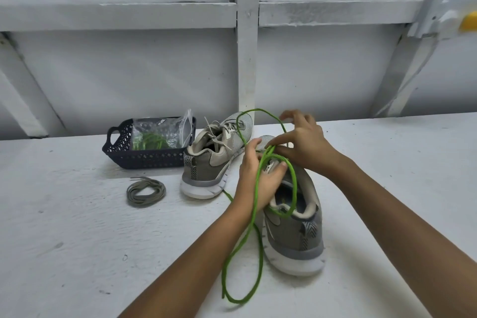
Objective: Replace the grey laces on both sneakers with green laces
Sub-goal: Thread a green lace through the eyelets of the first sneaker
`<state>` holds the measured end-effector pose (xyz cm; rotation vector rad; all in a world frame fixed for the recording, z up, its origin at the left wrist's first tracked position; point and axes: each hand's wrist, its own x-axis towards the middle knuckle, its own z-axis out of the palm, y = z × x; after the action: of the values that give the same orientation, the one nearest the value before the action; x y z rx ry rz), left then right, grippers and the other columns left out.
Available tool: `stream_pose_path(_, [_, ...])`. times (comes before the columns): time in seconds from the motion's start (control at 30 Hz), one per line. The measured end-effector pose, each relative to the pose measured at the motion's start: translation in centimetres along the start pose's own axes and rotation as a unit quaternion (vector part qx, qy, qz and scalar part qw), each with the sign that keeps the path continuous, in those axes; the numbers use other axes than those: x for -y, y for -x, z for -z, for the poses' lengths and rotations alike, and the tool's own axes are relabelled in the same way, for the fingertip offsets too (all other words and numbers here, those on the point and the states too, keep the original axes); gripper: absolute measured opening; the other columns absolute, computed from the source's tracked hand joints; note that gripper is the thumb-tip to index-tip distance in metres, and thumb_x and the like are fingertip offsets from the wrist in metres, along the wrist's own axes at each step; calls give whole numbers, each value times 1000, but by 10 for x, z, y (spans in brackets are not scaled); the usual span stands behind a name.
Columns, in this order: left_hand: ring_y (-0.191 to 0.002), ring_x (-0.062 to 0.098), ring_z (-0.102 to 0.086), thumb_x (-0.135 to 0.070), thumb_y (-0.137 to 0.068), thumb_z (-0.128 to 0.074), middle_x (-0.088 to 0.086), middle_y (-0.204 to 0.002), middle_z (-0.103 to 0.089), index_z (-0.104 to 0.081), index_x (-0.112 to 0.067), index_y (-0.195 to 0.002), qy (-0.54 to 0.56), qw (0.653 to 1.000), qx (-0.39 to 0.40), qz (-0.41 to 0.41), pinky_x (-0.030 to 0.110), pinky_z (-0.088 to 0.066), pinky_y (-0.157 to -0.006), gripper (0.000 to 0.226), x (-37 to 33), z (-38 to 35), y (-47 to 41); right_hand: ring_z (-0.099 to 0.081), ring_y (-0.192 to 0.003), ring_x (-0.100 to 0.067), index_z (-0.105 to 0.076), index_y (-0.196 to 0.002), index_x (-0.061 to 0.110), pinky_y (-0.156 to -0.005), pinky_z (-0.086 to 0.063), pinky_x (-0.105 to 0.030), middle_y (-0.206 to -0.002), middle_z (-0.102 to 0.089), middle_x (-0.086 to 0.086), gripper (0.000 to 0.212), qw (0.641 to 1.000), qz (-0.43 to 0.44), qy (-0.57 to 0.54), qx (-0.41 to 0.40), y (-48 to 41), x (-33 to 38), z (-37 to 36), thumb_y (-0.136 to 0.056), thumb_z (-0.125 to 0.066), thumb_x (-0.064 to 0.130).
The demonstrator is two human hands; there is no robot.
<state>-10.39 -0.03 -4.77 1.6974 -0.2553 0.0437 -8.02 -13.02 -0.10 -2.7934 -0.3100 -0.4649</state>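
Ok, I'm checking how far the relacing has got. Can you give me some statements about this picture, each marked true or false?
1. The far sneaker still has its grey lace. True.
2. The loose grey lace lies in the basket. False: it lies coiled on the table, in front of the basket.
3. The right hand pinches the green lace. True.
4. The bag in the basket is empty. False: it holds a spare green lace.
5. The left hand lies flat on the table. False: it grips the near sneaker.
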Motion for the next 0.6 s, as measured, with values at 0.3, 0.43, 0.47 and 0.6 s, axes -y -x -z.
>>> stream_pose_path(0.3, [-83, 12, -51, -31, -85, -66, -6, -82, -53, -48, -24, -81, -89, 995, -36, 33, 21, -33, -70, 19, 5, 1, -4, -59, -70, -18, -74, -98, 6, -76, -52, -38, -79, -69, -17, 19, 957, -15, -287, -28, 1, 10, 15, -87, -59, -1])
stream_pose_path(0.43, [-70, 10, -55, -29, -86, -64, -1, -73, -59, -61, -9, -79, -92, 995, -27, 18, 18, -37, -60, 21, 3, 2, -3, -62, -71, -18, -71, -101, 4, -83, -55, -40, -75, -66, -8, 20, 944, -5, -327, -36, -4, 18, 22, -87, -58, -3])
stream_pose_path(0.47, [-70, 9, -56, -29, -86, -63, 0, -74, -62, -62, -9, -81, -93, 995, -20, 16, 17, -39, -59, 21, 4, 2, -4, -62, -72, -18, -71, -101, 4, -83, -55, -40, -76, -66, -8, 20, 941, -6, -335, -39, -4, 19, 23, -88, -58, -2])
stream_pose_path(0.6, [-68, 8, -52, -29, -86, -64, 4, -75, -60, -57, -13, -75, -116, 993, -21, 12, 19, -40, -63, 20, 2, 4, -2, -62, -73, -18, -71, -97, 11, -81, -53, -37, -79, -68, -16, 21, 930, -2, -366, -43, -1, 22, 23, -88, -58, -2])
